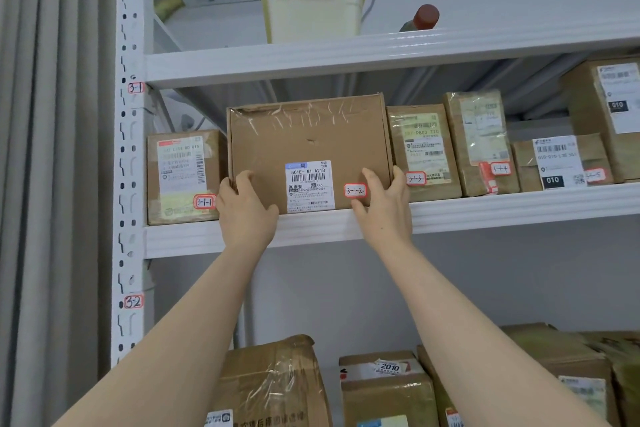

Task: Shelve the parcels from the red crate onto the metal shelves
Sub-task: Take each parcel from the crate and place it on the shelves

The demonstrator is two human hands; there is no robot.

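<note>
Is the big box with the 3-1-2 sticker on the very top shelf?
No, the big box stands on the shelf below the top one, between two smaller parcels, with the left hand and right hand gripping its bottom corners.

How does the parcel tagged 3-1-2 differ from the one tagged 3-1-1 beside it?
The 3-1-2 parcel is wider and taller than the 3-1-1 parcel. The left hand and right hand grip 3-1-2; 3-1-1 stands untouched. Both are brown cardboard with white labels and red-edged tags.

Parcel 3-1-2 (pixel 308 152) tight between neighbouring boxes; open gap above.
</note>
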